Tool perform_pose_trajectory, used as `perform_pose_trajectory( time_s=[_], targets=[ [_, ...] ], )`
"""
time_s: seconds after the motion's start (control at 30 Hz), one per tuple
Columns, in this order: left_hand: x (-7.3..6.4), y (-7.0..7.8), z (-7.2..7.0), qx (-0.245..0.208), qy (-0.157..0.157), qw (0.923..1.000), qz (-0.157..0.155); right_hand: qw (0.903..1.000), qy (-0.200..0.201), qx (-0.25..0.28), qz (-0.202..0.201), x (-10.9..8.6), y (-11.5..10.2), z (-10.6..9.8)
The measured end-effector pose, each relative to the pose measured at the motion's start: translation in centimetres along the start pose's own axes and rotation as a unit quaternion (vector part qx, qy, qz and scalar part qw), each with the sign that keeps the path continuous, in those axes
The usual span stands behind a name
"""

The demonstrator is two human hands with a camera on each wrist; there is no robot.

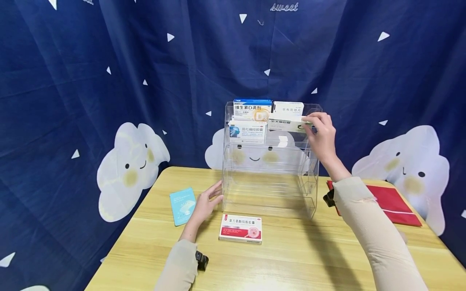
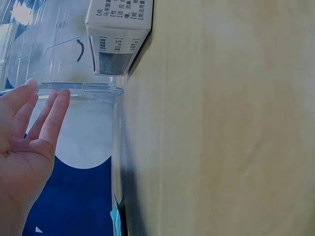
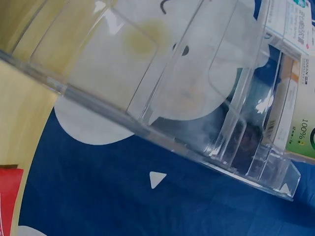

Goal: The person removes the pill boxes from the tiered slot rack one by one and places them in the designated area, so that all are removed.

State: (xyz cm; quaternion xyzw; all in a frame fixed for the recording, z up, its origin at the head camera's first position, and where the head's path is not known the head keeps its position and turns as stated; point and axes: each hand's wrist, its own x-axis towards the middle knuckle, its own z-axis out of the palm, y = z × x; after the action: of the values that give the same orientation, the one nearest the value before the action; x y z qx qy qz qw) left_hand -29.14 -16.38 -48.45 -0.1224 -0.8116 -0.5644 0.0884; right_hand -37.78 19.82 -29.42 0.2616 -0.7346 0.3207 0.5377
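White-green box (image 1: 285, 125) is in the right grip (image 1: 322, 135) at the clear rack (image 1: 262, 171).

A curtained nook, home or studio unclear: navy cloth (image 1: 204, 56) with smiling clouds (image 1: 127, 155) hangs behind the right hand (image 1: 323, 135), wooden table (image 1: 284, 258) below.

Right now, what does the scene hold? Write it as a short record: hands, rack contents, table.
Right hand: pinches the green-and-white box at the clear rack, upper part
Left hand: by the rack's left side, contact unclear
Other boxes in rack: blue-topped box, white box, blue-and-white box
Table: red-and-white box before the rack; blue packet left; red flat item right
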Motion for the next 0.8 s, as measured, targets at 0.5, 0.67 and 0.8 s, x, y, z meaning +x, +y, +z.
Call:
perform_pose_trajectory(
  time_s=[0.5,0.67,0.8],
  targets=[
    [-1.0,3.1,-0.4,-0.003,-0.015,0.9999,0.001,0.9996,0.028,0.004,-0.008,-0.2,-0.8,-1.1],
    [-1.2,3.7,-0.6,0.002,-0.023,0.9997,-0.005,0.9994,0.025,0.02,-0.011,-1.0,-1.4,-2.2],
    [-1.2,3.8,-0.7,0.006,-0.021,0.9997,-0.007,0.9992,0.018,0.036,-0.006,-1.8,-2.0,-3.0]
  ],
)
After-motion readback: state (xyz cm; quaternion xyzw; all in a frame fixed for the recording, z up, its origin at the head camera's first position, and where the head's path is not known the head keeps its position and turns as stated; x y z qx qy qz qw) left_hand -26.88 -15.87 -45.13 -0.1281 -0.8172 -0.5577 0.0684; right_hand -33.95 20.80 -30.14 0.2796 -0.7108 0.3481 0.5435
